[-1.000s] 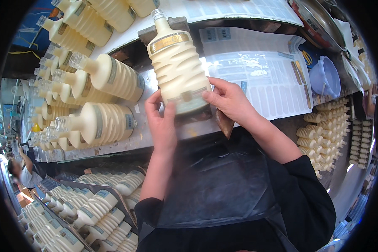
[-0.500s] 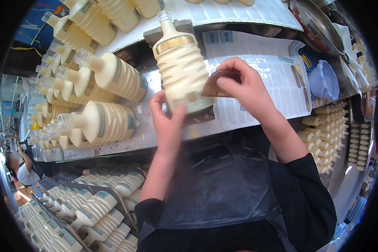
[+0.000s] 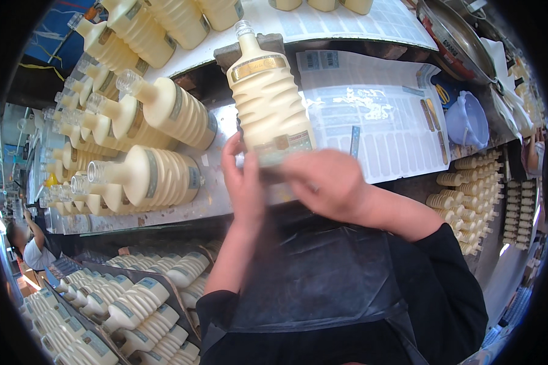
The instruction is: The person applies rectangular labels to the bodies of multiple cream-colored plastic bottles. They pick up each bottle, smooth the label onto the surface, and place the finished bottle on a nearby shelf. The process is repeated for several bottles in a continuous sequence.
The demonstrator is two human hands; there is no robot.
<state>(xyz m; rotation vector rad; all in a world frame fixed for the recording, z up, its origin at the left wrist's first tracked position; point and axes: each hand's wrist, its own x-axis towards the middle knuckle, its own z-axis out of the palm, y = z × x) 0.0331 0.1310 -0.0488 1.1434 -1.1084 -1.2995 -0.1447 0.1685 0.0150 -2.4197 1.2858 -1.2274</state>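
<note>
That tall, wavy-ridged cream bottle [image 3: 271,106] wears a gold label [image 3: 260,68] across its shoulder and a grey-blue, brown-patched label [image 3: 295,142] near its foot. Over to the side, a glossy white sheet [image 3: 402,146] shows rows of pale rectangles, with one small blue strip [image 3: 355,142] on it. The round plastic bucket [image 3: 467,118] is lilac-blue, the smooth apron [image 3: 313,277] plain black.

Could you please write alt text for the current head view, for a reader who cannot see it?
A person's left hand touches the lower left of a ridged cream bottle, while the right hand, blurred, is at its lower end. Similar bottles crowd the left; a white sheet and lilac bucket are at right.
</note>
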